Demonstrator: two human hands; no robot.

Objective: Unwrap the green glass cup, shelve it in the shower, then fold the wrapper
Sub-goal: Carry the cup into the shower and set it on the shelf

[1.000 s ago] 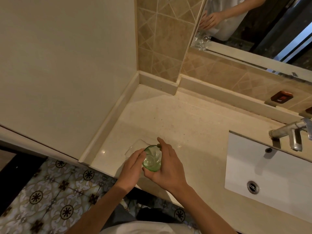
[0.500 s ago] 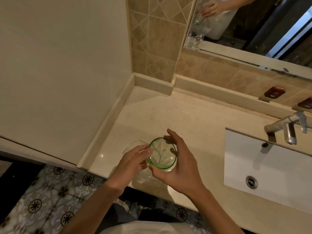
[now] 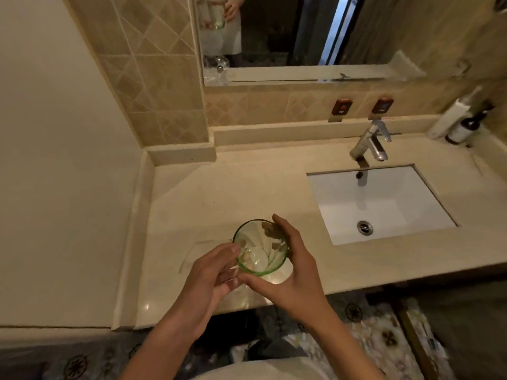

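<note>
Head view shows we are cupping the green glass cup [image 3: 260, 248] upright above the counter's [image 3: 219, 193] front edge, our right hand [image 3: 290, 266] wrapping its wall to steady it while our left hand [image 3: 211, 272] is pinching the clear wrapper [image 3: 233, 281], apparently peeling it downward.

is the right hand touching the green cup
Touching: the head view shows the right hand wrapped around the green cup, its fingers visible through the glass wall.
</note>
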